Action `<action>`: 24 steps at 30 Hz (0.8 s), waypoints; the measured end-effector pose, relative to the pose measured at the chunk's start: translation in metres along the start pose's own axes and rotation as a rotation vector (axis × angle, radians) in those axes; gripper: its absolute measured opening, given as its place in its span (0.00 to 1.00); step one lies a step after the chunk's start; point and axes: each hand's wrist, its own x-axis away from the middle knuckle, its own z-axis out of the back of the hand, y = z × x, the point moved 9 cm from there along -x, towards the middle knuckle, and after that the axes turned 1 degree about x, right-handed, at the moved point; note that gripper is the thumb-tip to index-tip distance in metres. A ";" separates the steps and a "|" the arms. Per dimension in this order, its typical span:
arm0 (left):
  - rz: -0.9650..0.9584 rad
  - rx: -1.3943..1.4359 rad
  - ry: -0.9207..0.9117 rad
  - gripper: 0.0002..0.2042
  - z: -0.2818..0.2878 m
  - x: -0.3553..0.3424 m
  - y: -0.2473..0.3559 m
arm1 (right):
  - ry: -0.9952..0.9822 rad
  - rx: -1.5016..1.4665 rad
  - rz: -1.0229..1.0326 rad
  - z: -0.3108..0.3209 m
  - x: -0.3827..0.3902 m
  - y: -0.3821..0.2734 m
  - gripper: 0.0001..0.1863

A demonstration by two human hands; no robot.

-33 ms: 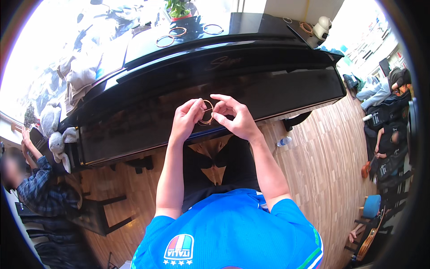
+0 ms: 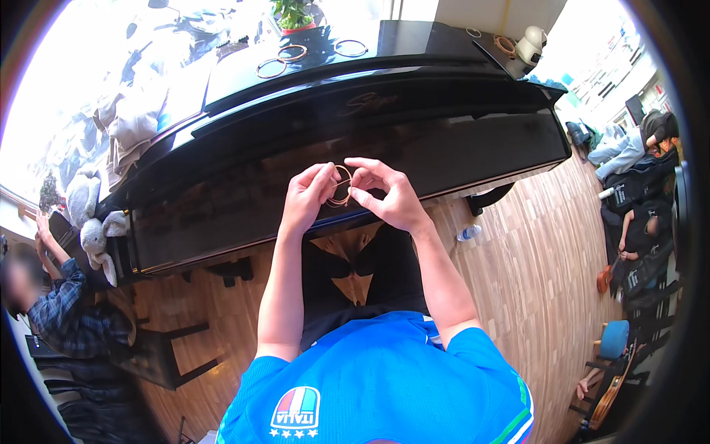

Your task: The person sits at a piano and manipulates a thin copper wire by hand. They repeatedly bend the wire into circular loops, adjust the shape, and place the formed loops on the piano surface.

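Left hand [image 2: 305, 194]'s pinching a thin coppery wire coil [image 2: 342, 181], right hand [image 2: 390, 194] grips its other side, index finger kinda stretched out. Coil's up between both hands, by the black piano [image 2: 355, 140]'s front; 3 more loops [image 2: 284, 60] lie on top.

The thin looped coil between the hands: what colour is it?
The coil is coppery gold, showing best in the head view.

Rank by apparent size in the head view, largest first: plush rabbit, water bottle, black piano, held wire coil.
1. Black piano
2. Plush rabbit
3. Held wire coil, by outline; nearer the camera than the bottle
4. Water bottle
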 end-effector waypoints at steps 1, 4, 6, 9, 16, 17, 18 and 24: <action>0.005 0.001 0.000 0.13 0.000 0.000 0.000 | 0.008 -0.032 0.007 0.001 0.001 0.002 0.22; 0.000 -0.039 -0.013 0.13 -0.002 0.000 0.001 | 0.015 -0.090 0.017 0.000 0.001 0.009 0.22; -0.003 -0.049 0.004 0.13 -0.002 0.000 0.001 | 0.006 -0.074 0.004 -0.002 0.002 0.010 0.21; -0.004 -0.080 0.001 0.14 -0.002 0.001 0.002 | 0.044 -0.076 0.013 0.000 -0.002 0.014 0.11; -0.020 -0.075 -0.051 0.14 -0.004 0.000 0.003 | 0.410 -0.285 0.032 0.043 -0.001 0.010 0.10; -0.020 -0.079 -0.049 0.14 -0.004 0.000 0.003 | 0.388 -0.396 0.003 0.046 -0.002 0.014 0.12; -0.020 -0.083 -0.048 0.14 -0.004 0.000 0.003 | 0.365 -0.507 -0.026 0.048 -0.002 0.019 0.14; -0.012 -0.098 -0.067 0.14 -0.005 0.000 0.002 | 0.412 -0.619 -0.161 0.055 0.000 0.026 0.15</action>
